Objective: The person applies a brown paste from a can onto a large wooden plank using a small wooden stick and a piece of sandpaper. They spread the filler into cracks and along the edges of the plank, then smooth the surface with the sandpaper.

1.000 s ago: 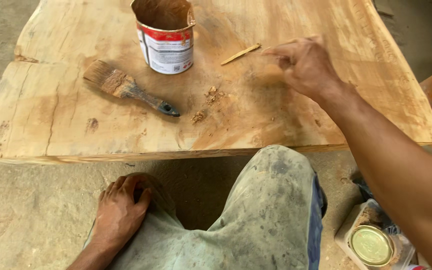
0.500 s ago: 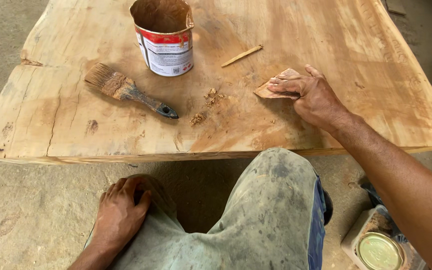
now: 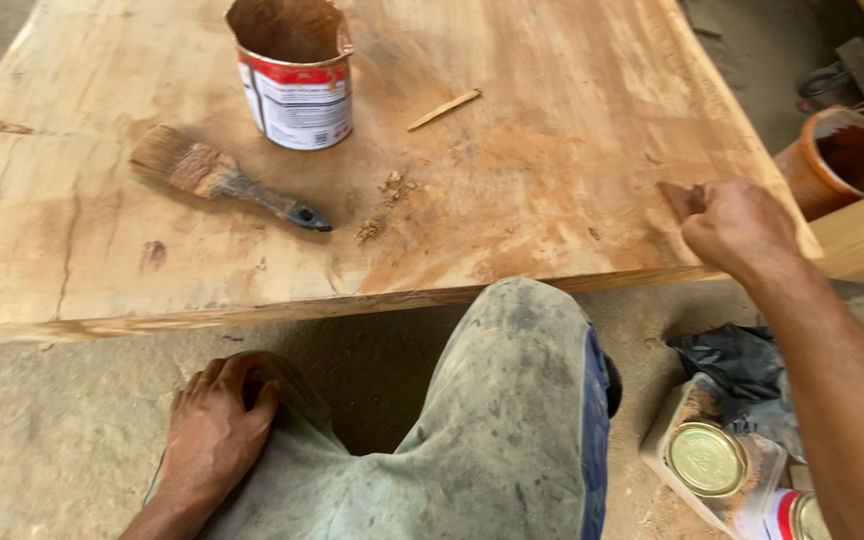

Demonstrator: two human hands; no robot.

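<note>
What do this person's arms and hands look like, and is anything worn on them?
Both arms are bare, with no sleeves in view. The left hand and right hand wear no gloves, rings or watch that can be seen. Below them show dusty, stained grey-green work trousers.

We note both forearms bare, no sleeves, gloves, rings or watch visible on the left hand [image 3: 210,440] or right hand [image 3: 740,228]. The legs wear faded grey-green trousers [image 3: 492,420], heavily stained and dust-marked, with a dark blue strip, possibly a side seam.
</note>
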